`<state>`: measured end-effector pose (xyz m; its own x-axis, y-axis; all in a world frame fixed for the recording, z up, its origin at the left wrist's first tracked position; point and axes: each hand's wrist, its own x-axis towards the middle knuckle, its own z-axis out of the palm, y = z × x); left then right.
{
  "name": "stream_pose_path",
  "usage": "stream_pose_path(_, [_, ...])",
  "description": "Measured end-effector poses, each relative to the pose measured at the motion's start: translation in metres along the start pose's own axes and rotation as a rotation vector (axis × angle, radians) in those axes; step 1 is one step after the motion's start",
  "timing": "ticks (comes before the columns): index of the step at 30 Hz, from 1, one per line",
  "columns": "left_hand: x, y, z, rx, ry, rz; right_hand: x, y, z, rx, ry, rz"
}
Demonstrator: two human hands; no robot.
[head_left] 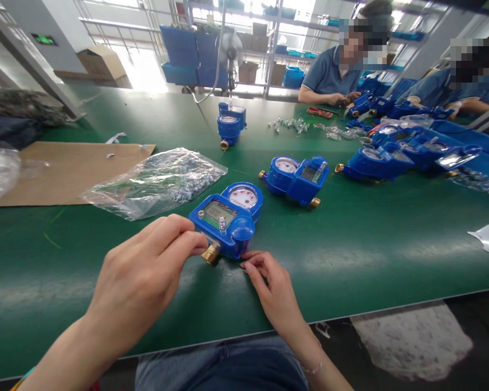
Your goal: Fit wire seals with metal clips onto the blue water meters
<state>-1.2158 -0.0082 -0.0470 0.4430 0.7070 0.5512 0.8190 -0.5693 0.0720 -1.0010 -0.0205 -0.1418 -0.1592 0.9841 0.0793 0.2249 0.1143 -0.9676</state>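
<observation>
A blue water meter with a round white dial, a small display and a brass threaded end lies on the green table in front of me. My left hand is closed on the meter's left edge, thumb and fingers just above the brass end. Close by the meter's lower right corner, my right hand has its thumb and forefinger pinched together. What they hold, if anything, is too small to tell. Behind and to the right rests another blue meter. A clear plastic bag of small parts lies at the left.
A blue meter stands farther back, near loose small parts and red-handled pliers. Several meters crowd the right side. Brown cardboard lies at left. Two co-workers sit across the table.
</observation>
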Motion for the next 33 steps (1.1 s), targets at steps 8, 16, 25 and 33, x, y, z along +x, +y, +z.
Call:
stream_pose_path(8, [0.003,0.0,0.002,0.047,-0.026,0.038,0.0,0.0,0.0,-0.009,0.006,-0.009])
stream_pose_path(16, [0.004,0.011,0.009,0.177,-0.027,0.109,0.007,-0.004,0.005,-0.047,0.075,-0.034])
stream_pose_path(25, [-0.021,0.031,0.043,-0.008,-0.132,0.005,0.025,0.0,0.003,0.078,0.078,0.106])
stream_pose_path(33, [-0.06,0.012,0.042,-0.388,-0.256,-0.487,-0.007,-0.013,-0.052,-0.417,-0.131,0.081])
